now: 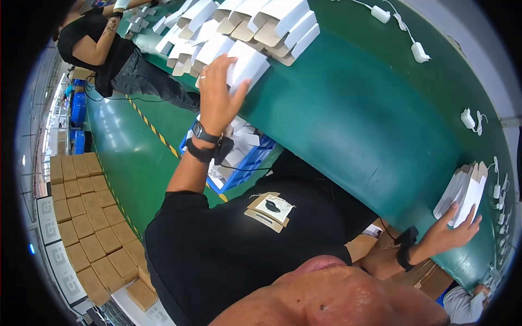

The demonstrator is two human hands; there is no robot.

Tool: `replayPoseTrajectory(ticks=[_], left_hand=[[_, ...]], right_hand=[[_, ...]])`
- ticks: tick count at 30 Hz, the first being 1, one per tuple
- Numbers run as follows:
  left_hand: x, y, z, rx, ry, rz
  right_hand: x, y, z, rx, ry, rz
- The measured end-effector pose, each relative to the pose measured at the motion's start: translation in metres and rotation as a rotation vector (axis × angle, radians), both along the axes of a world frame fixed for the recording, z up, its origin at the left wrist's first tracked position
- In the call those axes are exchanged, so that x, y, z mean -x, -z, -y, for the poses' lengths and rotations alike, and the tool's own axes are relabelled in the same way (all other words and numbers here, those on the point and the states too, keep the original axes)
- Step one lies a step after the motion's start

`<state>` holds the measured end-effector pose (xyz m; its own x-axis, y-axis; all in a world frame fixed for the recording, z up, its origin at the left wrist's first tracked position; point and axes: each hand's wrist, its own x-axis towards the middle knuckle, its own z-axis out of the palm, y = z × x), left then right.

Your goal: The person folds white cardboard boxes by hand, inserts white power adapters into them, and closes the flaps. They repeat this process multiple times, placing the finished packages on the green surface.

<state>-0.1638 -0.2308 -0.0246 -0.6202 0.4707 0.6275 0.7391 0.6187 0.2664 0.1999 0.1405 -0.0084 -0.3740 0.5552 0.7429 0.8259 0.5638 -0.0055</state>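
At the near end of a pile on the table, my left hand [218, 95] grips a white cardboard box [250, 64], thumb on one side and fingers on the other. More white boxes [285, 20] are stacked beyond it, several with brown inner sides and open ends. Over to the right, my right hand [452, 231] has its thumb and fingers on the near end of a white carton [472, 196]. That carton belongs to a small bundle of what look like flattened cartons [451, 187], standing on edge. Part of the right fingers' hold is hidden.
The table [348, 119] is green. White power adapters with cables [420, 52] lie along its far edge. Below my left arm stands a blue crate [255, 157] of white cartons. Another person [98, 43] works at the left; brown boxes [92, 217] are stacked on the floor.
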Motion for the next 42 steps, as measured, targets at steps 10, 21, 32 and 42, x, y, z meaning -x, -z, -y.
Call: replayPoseTrajectory(ticks=[10,21,32,42], left_hand=[[0.033,0.028,0.0,0.272,-0.276,-0.116],[0.038,0.035,-0.007,0.261,-0.326,-0.176],[0.043,0.032,-0.009,0.242,-0.246,-0.236],[-0.069,-0.009,-0.082,-0.143,0.702,0.758]], right_hand=[[-0.05,0.034,-0.056,0.291,0.128,0.245],[-0.061,0.042,-0.07,0.223,0.053,0.098],[-0.075,0.046,-0.083,0.094,-0.032,0.127],[0.014,0.013,0.023,-0.254,-0.218,-0.072]])
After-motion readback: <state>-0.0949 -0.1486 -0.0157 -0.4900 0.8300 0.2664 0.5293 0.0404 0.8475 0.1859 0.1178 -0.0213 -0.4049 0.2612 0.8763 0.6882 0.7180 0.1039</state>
